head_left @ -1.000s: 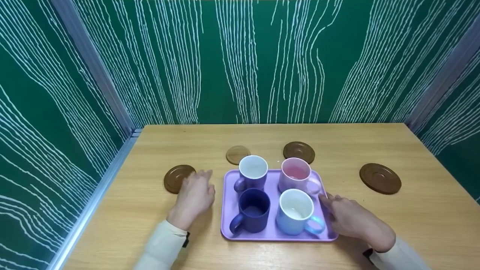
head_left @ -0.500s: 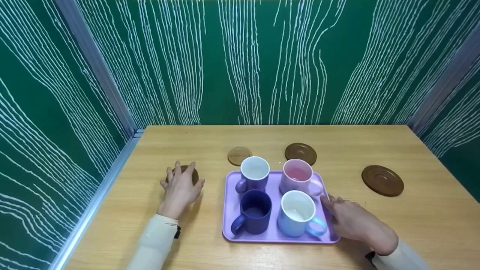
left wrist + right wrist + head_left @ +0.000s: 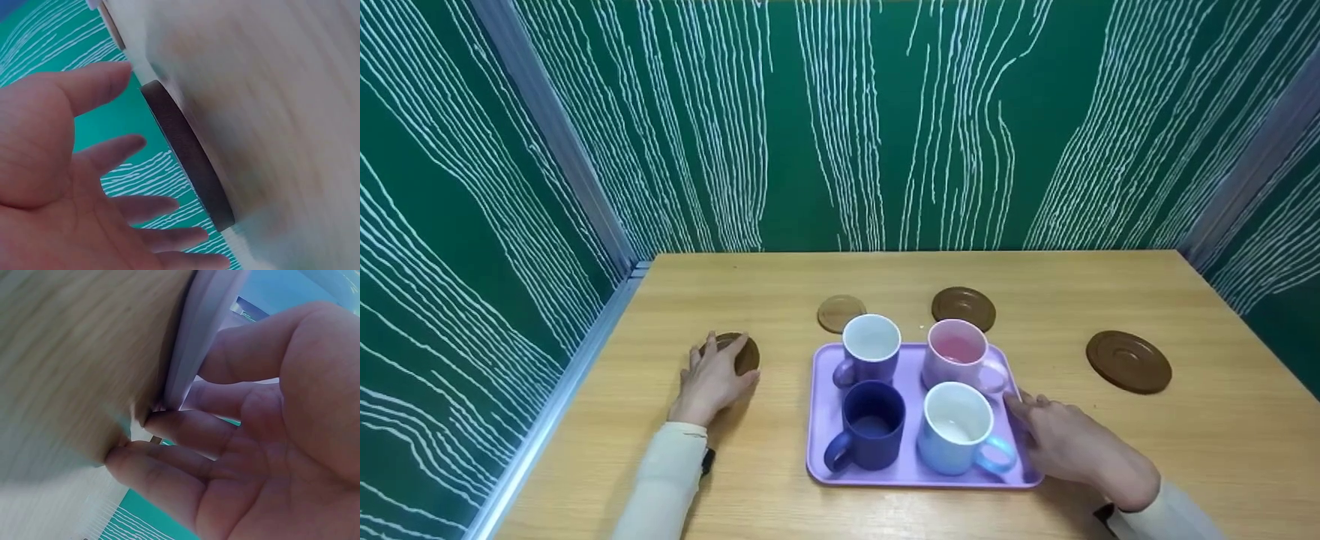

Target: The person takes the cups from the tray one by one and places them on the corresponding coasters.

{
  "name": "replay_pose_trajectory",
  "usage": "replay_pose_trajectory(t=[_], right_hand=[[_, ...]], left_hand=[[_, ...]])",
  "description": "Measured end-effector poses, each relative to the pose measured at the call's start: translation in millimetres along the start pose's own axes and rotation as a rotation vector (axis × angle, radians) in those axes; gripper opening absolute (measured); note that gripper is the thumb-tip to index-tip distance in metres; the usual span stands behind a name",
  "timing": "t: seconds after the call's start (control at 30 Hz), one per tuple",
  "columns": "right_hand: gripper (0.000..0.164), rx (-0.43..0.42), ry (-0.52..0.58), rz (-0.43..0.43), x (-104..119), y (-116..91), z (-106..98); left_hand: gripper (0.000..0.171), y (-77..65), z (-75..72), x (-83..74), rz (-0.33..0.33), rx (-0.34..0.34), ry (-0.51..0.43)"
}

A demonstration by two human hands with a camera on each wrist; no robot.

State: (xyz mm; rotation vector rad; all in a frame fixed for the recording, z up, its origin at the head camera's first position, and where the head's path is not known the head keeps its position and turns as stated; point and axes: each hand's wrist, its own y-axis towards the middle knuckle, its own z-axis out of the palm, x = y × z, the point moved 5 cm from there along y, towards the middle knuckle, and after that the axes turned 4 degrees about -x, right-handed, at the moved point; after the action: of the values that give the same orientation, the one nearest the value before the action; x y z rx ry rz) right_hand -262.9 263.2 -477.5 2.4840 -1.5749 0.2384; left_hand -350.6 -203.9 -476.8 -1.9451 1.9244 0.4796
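My left hand [image 3: 711, 386] is over a round brown coaster [image 3: 747, 358] left of the tray, fingers spread across it. In the left wrist view the thumb and fingers [image 3: 132, 209] are fairly straight around the coaster [image 3: 188, 152], with visible gaps. My right hand [image 3: 1065, 439] holds the right edge of the lilac tray [image 3: 911, 478], thumb at the rim and other fingertips low by the table. On the tray stand a purple mug [image 3: 877, 369], a pink mug [image 3: 949, 373], a dark blue mug [image 3: 877, 442] and a light blue mug [image 3: 949, 450].
Behind the tray lie a light wooden coaster [image 3: 840, 311] and a brown coaster [image 3: 964, 306]. Another brown coaster [image 3: 1129, 361] lies to the right. The wooden table [image 3: 780, 281] ends at a green wall [image 3: 915, 112] with white lines.
My left hand has moved left from beside the coaster to over it, and its fingers have come down onto it. The right hand stays at the tray's edge. The view has shifted slightly.
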Motion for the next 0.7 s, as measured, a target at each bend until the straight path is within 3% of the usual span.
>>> replay_pose_trajectory(t=[0.23,0.53,0.7], right_hand=[[0.060,0.019,-0.001,0.009,0.3,-1.2,-1.6],[0.060,0.029,0.000,0.015,1.4,1.5,0.2],[0.059,0.024,0.001,0.014,0.9,-0.2,1.1]], left_hand=[[0.059,1.6,1.0,1.8,0.011,0.043,-0.039],[0.056,-2.0,-0.9,3.7,-0.009,0.089,0.019],[0.055,-1.9,-0.8,0.3,0.028,0.106,0.027]])
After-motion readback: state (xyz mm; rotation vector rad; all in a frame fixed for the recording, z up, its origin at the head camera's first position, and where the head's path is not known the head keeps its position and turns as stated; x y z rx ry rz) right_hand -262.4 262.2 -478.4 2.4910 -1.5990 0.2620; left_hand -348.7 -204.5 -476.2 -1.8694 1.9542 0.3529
